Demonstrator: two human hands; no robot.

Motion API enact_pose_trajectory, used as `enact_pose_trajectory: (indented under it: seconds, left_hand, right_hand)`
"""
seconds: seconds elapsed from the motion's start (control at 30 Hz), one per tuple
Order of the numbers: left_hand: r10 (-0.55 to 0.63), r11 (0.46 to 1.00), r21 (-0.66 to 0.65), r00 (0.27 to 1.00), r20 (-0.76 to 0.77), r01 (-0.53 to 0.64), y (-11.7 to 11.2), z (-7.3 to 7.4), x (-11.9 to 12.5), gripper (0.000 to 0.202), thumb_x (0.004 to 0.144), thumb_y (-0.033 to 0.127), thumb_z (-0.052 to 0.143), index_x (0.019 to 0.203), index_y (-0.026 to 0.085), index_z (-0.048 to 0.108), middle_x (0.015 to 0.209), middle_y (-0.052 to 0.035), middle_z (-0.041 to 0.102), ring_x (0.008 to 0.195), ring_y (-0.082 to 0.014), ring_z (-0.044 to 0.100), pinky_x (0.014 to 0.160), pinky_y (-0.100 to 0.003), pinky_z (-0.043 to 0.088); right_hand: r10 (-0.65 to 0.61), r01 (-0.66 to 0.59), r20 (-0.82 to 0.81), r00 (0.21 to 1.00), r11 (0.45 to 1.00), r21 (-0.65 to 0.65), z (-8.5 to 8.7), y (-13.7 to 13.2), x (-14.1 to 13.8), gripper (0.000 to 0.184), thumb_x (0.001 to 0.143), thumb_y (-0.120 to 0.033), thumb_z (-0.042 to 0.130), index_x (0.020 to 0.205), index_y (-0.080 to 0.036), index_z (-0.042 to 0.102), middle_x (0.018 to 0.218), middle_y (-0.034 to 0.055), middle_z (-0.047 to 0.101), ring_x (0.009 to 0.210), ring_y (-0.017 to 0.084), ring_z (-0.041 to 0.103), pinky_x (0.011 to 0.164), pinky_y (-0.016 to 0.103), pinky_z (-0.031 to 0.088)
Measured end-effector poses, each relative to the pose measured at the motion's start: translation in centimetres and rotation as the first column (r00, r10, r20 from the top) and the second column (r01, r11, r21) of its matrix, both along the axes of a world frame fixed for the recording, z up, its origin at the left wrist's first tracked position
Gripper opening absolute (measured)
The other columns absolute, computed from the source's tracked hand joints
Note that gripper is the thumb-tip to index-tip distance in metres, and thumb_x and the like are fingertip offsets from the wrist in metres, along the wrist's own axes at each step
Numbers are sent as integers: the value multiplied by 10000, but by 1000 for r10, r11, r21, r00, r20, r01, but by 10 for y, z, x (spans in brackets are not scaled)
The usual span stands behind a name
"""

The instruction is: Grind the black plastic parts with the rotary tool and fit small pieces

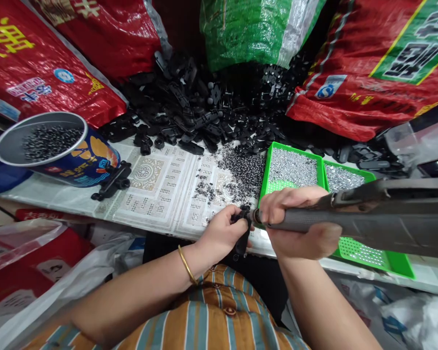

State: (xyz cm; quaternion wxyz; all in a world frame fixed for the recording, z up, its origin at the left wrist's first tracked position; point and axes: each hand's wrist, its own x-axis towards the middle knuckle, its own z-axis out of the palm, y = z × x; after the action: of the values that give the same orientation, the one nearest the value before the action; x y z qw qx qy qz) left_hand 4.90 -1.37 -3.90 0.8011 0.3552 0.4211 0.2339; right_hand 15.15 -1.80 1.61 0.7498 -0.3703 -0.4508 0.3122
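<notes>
At the lower centre of the frame, just over the table's near edge (190, 236), the left hand (221, 236) pinches a small black plastic part (243, 233). The right hand (299, 223) is wrapped tight around a grey power screwdriver (368, 221), its tip touching the part. Behind them lies bare patterned tabletop; green trays (295, 167) of screws sit centre right, a tin can (58, 148) at left, and a heap of black parts (211, 112) at the top.

This looks like a small assembly workshop, perhaps run from a home. A counter (160, 194) carries a heap of black plastic parts (211, 112), green trays (295, 170) of tiny metal screws and a tin can (58, 150) of fasteners. Bulging woven sacks (58, 53) crowd in behind them.
</notes>
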Motion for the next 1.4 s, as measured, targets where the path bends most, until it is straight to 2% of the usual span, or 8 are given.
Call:
enact_pose_trajectory:
  seconds: [0.2, 0.43, 0.57, 0.7, 0.8, 1.03, 1.2, 1.4]
  left_hand:
    - [-37, 997, 64, 999, 24, 36, -1, -5, -2, 191, 731, 332, 568, 813, 189, 472, 508, 58, 499, 400, -113, 519, 372, -206, 422]
    - [-99, 989, 109, 995, 8, 98, 5, 6, -6, 181, 767, 294, 542, 865, 201, 422, 702, 23, 547, 486, -99, 568, 400, -183, 435]
    - [-97, 993, 85, 987, 128, 87, 15, 24, -7, 271, 760, 303, 585, 891, 217, 364, 856, -24, 601, 554, -136, 619, 414, -204, 454]
    - [-148, 988, 91, 951, 273, 128, 24, 40, -6, 282, 745, 286, 625, 919, 195, 422, 732, -13, 605, 584, -156, 632, 495, -233, 486]
    - [-131, 987, 135, 937, 323, 92, 27, 46, -4, 357, 722, 255, 661, 1013, 208, 459, 872, -28, 613, 676, -150, 638, 638, -293, 512]
    - [-103, 976, 203, 989, 102, 80, 14, 39, -8, 322, 666, 214, 709, 894, 170, 486, 834, -7, 585, 791, -115, 576, 740, -238, 445]
    - [-114, 951, 290, 993, -2, 110, 5, 40, -9, 168, 725, 279, 635, 787, 161, 533, 650, 19, 562, 609, -98, 543, 536, -195, 386]
    - [-27, 967, 255, 998, 58, 11, 8, 37, -13, 163, 762, 304, 596, 776, 154, 534, 629, -1, 608, 617, -111, 584, 629, -237, 459]
  right_hand:
    - [-1, 1, 5, 1000, 999, 33, -7, -4, -3, 306, 671, -546, 597, 698, -241, 585, 431, -40, 469, 347, 135, 440, 354, 276, 363]
    - [-238, 235, 34, 971, 969, 71, 22, -18, 9, 339, 679, -513, 647, 871, -236, 612, 462, -52, 498, 376, 140, 456, 390, 297, 392]
    - [-330, 373, 207, 921, 901, -220, 18, -24, 24, 258, 698, -319, 690, 922, -221, 608, 619, -18, 595, 473, 129, 518, 449, 278, 417]
    - [-138, 357, 427, 893, 796, -488, 8, -24, 36, 255, 605, -338, 755, 768, -178, 642, 905, 64, 648, 700, 169, 595, 558, 291, 478]
    - [-51, 295, 406, 913, 771, -565, 10, -23, 39, 283, 569, -339, 774, 758, -174, 644, 844, 47, 630, 684, 173, 586, 520, 283, 471]
    - [-360, 388, 147, 921, 826, -408, 5, -21, 44, 400, 602, -287, 769, 974, -234, 633, 710, -31, 546, 665, 107, 538, 637, 251, 449]
    - [-413, 425, 122, 903, 809, -407, -1, -21, 41, 396, 590, -279, 778, 956, -216, 640, 734, -25, 546, 674, 108, 535, 650, 258, 439]
    - [-466, 501, 184, 866, 809, -307, 8, -25, 45, 324, 653, -272, 736, 939, -184, 611, 684, -24, 579, 569, 116, 554, 587, 279, 447]
